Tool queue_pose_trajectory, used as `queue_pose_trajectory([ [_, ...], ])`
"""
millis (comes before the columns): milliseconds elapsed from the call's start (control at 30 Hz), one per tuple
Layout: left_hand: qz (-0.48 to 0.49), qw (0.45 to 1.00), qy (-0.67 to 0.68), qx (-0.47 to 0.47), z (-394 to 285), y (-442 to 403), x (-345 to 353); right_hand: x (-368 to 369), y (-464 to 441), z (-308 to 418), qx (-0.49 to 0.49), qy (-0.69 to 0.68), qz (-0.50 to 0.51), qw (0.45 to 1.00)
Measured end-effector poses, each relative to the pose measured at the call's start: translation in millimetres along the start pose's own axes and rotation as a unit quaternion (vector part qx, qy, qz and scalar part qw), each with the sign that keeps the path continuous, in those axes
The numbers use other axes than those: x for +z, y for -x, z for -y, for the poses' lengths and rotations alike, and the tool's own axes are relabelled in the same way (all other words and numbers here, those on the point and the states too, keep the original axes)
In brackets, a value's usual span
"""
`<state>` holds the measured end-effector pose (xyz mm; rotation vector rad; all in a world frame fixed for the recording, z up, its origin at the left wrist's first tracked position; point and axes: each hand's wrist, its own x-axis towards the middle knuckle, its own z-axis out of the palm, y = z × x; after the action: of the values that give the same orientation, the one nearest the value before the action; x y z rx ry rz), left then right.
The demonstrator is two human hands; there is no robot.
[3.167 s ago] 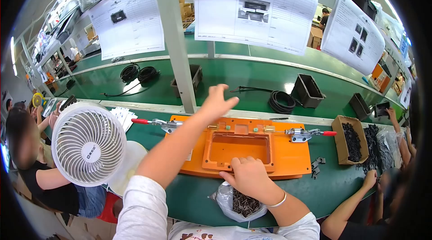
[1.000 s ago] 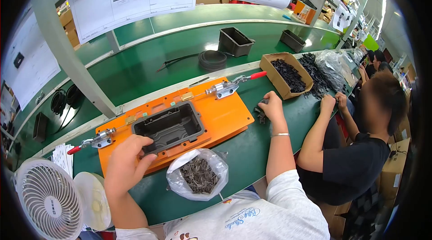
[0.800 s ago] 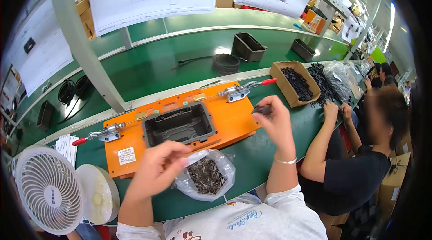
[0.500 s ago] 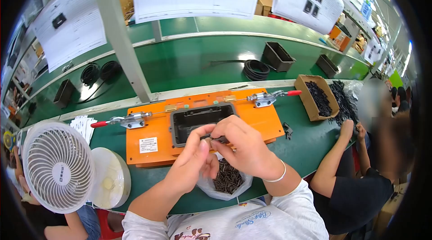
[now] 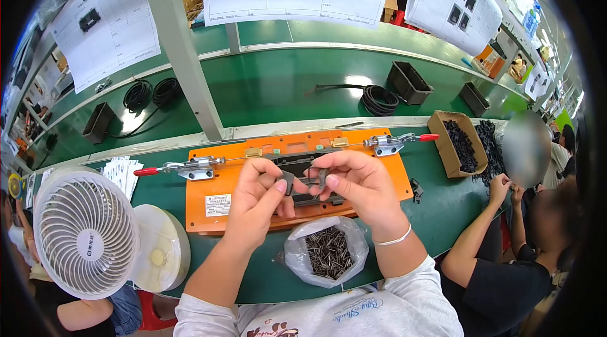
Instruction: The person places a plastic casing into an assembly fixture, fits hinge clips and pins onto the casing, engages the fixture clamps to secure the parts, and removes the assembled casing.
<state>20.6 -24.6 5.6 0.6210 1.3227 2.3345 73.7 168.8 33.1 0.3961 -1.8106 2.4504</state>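
Your hands are a little farther apart than in the earlier frame, and the plastic bag [image 5: 294, 253] before you now shows its whole mouth, with small metal fasteners [image 5: 329, 253] inside. Beyond it, your left hand [image 5: 256, 201] pinches a small dark piece [image 5: 288, 181] between thumb and fingers, and your right hand [image 5: 363, 190] grips a second dark piece [image 5: 323, 177] the same way (whether the two pieces touch, I cannot tell). Behind your fingers, the black housing [image 5: 294, 162] sits in the orange fixture [image 5: 389, 186], partly hidden. Loose dark pieces [image 5: 416, 191] lie just beside the fixture's right edge. Farther right stands a cardboard box [image 5: 444, 152] of dark parts [image 5: 461, 144]. Farthest off, a coiled black cable [image 5: 380, 102] lies near an open-topped bin [image 5: 411, 86].
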Motion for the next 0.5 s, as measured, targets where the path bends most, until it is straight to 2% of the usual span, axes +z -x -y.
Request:
queue_pose_trajectory([
  [33, 0.0, 1.0, 0.0, -0.001, -3.7, -0.6, 2.6, 4.9, -1.4, 1.3, -0.013, 0.01, -0.05, 0.999],
  [133, -0.016, 0.999, -0.029, -0.008, -13.8, -0.4, 6.5, 2.1, -4.1, 1.0, 0.002, -0.014, -0.079, 0.997],
  [233, 0.03, 0.998, -0.053, -0.029, -8.3, -2.0, -3.7, -2.0, -6.5, -4.3, 0.013, -0.027, -0.093, 0.995],
  [300, 0.008, 0.995, -0.089, 0.048, -3.9, -4.4, -2.7, -5.1, -8.1, -6.1, 0.029, -0.046, -0.087, 0.995],
  [400, -0.015, 0.987, -0.14, 0.083, -1.3, -6.3, -12.4, -11.8, -10.8, -13.5, 0.049, -0.09, -0.059, 0.993],
  [500, -0.021, 0.995, -0.09, 0.04, -8.1, -6.2, -13.1, -10.3, -12.6, -10.2, 0.08, -0.148, -0.028, 0.985],
])
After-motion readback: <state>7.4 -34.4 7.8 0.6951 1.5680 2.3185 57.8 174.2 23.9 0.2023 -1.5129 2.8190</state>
